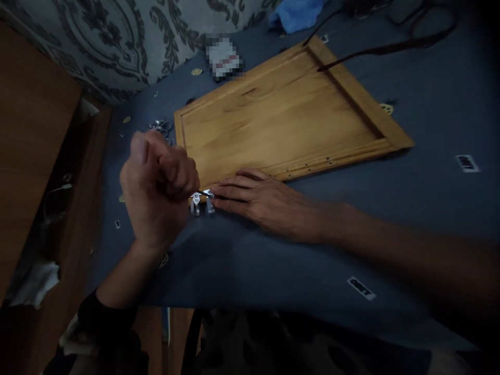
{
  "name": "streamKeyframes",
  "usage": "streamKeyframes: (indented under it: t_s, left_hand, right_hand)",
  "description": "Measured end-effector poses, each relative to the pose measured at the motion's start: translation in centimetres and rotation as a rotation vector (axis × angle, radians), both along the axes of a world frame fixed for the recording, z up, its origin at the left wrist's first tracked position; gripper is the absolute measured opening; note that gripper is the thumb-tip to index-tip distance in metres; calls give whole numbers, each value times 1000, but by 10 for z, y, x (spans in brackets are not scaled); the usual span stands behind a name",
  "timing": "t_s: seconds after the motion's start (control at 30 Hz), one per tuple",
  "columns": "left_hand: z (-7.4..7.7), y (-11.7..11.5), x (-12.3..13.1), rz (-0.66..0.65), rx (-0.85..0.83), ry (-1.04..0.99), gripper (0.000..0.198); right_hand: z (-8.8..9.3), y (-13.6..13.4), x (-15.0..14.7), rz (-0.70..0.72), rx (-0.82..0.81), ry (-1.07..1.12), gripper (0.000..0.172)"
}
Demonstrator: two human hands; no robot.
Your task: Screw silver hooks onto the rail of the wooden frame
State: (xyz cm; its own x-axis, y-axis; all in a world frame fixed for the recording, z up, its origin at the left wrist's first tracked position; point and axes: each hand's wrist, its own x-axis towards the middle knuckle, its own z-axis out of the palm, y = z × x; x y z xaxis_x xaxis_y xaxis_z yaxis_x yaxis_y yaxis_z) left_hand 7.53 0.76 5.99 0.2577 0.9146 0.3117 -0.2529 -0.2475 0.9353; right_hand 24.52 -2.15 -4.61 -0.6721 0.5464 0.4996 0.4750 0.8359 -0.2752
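Observation:
A wooden panel with a raised frame lies flat on the blue cloth-covered table. At its near left corner sits a small metal hinge. My left hand is curled into a fist just left of the hinge; a thin dark tool tip seems to poke from it toward the hinge. My right hand lies flat on the cloth, fingers stretched out, fingertips touching the hinge beside the panel's near edge.
More small metal fittings lie by the panel's far left corner. A small box, a blue cloth and dark cables are at the back. A wooden cabinet stands at the left.

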Motion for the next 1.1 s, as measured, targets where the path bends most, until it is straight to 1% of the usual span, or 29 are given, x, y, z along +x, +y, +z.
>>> streamKeyframes:
  t_s: [0.23, 0.57, 0.67, 0.8, 0.87, 0.97, 1.1]
  left_hand:
    - [3, 2, 4, 28, -90, -53, 71]
    - [4, 6, 1, -55, -131, -32, 75]
    - [3, 11, -4, -126, -107, 6, 74]
    - [2, 17, -11, -350, 13, 28, 71]
    - [1, 16, -11, -400, 38, 22, 74]
    - [0, 13, -9, -356, 27, 39, 74]
    - [3, 10, -8, -266, 78, 48, 63]
  right_hand:
    - [2, 0, -2, -15, 16, -46, 44]
    - [6, -1, -2, -13, 32, -47, 39]
    - [6, -1, -2, -8, 23, -35, 39]
    - [5, -2, -1, -6, -5, -43, 40]
    - [5, -2, -1, -1, -7, -41, 41]
    - [4, -1, 0, 15, -8, -36, 41]
    - [4, -1, 0, 13, -15, -17, 41]
